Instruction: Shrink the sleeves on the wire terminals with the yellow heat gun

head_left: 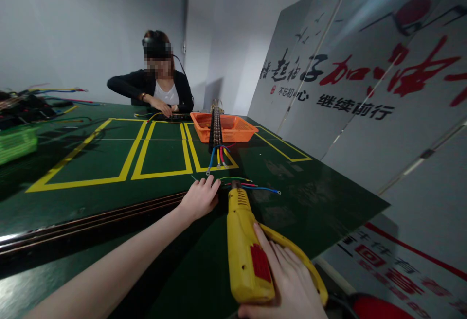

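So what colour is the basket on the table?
Orange basket, clearest in the head view.

Green table [91,202], orange basket [233,129], wires [251,185]

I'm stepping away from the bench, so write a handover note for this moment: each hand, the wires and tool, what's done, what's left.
Right hand: gripping the yellow electric screwdriver, tip toward the loose wires.
Left hand: flat on the green table, fingers at the wire ends.
Terminal strip: leaning out of the orange basket, three wires already hanging from its near end.
Left: the loose wires are not attached to the strip.
A co-worker works at the far side.
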The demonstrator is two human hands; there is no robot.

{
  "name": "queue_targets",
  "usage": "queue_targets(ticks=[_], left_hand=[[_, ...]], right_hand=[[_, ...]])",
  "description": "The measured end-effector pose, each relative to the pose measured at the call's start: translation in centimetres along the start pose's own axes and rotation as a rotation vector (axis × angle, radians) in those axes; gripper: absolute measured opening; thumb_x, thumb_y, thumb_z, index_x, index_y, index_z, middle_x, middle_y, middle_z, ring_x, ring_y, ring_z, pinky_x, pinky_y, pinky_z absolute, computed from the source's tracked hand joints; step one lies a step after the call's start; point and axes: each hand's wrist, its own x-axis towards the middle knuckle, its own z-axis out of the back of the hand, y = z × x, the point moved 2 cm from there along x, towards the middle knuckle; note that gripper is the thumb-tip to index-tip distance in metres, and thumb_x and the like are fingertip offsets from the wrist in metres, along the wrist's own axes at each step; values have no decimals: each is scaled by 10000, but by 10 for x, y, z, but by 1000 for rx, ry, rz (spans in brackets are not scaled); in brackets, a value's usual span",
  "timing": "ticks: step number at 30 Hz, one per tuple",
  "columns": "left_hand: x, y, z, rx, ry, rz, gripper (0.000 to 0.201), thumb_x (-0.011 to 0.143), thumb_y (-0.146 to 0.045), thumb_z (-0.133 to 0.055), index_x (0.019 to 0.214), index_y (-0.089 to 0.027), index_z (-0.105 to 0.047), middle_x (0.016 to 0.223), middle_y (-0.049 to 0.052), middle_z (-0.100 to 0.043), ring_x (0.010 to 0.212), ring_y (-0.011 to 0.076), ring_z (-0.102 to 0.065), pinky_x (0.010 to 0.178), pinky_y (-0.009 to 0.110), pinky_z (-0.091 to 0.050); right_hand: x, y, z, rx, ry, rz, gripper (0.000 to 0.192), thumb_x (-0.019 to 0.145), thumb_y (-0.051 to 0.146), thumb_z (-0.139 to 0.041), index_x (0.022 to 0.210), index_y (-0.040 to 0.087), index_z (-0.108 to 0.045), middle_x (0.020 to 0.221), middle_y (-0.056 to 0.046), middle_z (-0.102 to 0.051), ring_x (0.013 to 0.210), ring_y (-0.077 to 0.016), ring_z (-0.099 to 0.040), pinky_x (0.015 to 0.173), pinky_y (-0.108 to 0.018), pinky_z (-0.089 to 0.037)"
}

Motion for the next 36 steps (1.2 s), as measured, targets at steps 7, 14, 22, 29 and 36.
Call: queue_targets(ticks=[7,14,22,29,36], left_hand=[[-2,-3,-1,6,16,-7,431,878,-290,-401,1286,-154,-423,1157,136,-502,962,240,-558,789,362,-477],[-2,-2,-2,11,-6,-31,431,895,-295,-376,1298,-147,-417,1187,136,-492,988,255,-555,814,389,-484],[-2,-3,2,14,23,-19,419,911,-303,-342,1289,-145,-427,1188,129,-504,985,255,-564,817,397,-497],[-3,-3,2,6,25,-8,419,920,-313,-328,1296,-160,-432,1203,115,-508,997,240,-571,830,380,-504],[-3,-4,2,-2,28,2,418,917,-311,-338,1295,-160,-436,1205,107,-509,1010,236,-567,847,380,-500]], right_hand=[[2,-7,-4,-73,-140,74,1346,483,906,-514,1473,129,-37,991,-73,-636,796,-220,-623,731,-349,-483],[2,-8,3,-57,-81,124,1394,465,894,-541,1473,112,18,1164,-104,-601,889,-239,-630,809,-353,-477],[-1,-22,2,-17,-27,34,1403,420,805,-665,1476,117,-49,1118,-97,-619,914,-241,-625,799,-345,-495],[0,-32,3,-48,-75,-194,1235,468,537,-805,1460,184,-157,1258,-115,-542,1037,-264,-585,881,-388,-473],[0,-33,4,-69,-107,-179,1290,449,523,-821,1469,173,-114,1243,-108,-552,1043,-265,-582,882,-388,-475]])
